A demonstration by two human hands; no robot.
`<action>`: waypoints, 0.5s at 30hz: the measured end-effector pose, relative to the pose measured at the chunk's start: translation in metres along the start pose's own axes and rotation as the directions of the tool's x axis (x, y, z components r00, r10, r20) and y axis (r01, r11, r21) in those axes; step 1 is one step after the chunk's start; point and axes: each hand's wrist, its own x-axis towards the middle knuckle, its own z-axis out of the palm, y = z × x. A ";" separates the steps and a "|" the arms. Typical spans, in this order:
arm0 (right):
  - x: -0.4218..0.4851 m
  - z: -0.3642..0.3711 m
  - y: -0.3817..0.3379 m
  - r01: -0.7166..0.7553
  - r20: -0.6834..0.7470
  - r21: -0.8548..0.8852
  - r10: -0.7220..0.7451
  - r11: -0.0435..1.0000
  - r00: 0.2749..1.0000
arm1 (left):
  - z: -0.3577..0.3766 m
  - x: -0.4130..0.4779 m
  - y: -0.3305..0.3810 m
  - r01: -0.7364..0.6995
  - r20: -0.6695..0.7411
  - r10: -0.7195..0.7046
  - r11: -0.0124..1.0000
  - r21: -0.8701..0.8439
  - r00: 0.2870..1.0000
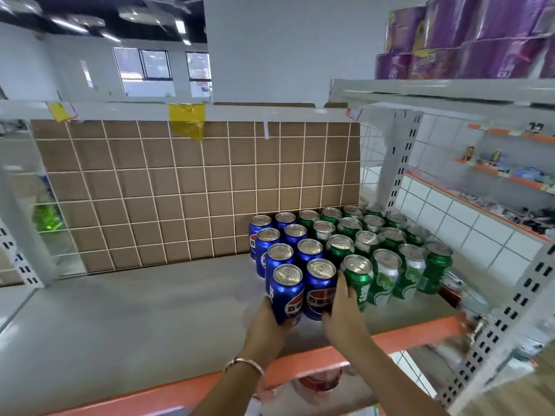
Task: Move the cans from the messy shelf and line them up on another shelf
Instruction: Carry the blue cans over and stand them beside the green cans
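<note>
Left hand (pixel 265 322) grips a shiny blue can (pixel 286 292); right hand (pixel 342 313) grips its twin (pixel 319 291).

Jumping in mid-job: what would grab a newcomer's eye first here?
The block of blue cans and green cans, packed in rows at the right end of the grey shelf. At its front, the left hand grips one blue can and the right hand another. Purple packs sit on the top shelf, upper right.
</note>
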 end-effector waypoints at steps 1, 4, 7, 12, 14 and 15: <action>-0.004 0.002 0.000 0.024 -0.004 0.032 -0.024 0.999 1.000 | 0.001 -0.002 -0.001 0.007 -0.001 -0.007 0.999 -0.032 1.000; -0.012 0.003 0.003 0.096 -0.061 0.134 -0.088 0.986 0.994 | -0.001 -0.016 0.001 0.020 0.016 -0.018 0.997 -0.072 1.000; -0.017 0.003 0.010 0.135 -0.133 0.178 -0.112 0.975 0.985 | -0.008 -0.029 0.003 -0.016 0.050 0.017 1.000 -0.008 0.999; -0.034 0.018 0.023 0.199 0.069 0.091 -0.206 0.976 0.976 | -0.025 -0.055 0.002 -0.068 -0.024 0.075 0.973 0.219 0.997; -0.042 0.030 0.028 0.250 0.128 0.070 -0.257 0.966 0.958 | -0.033 -0.069 -0.005 -0.089 -0.046 0.104 0.965 0.245 0.994; -0.045 0.036 0.029 0.281 0.165 0.064 -0.288 0.958 0.943 | -0.036 -0.077 -0.011 -0.108 -0.038 0.121 0.961 0.256 0.992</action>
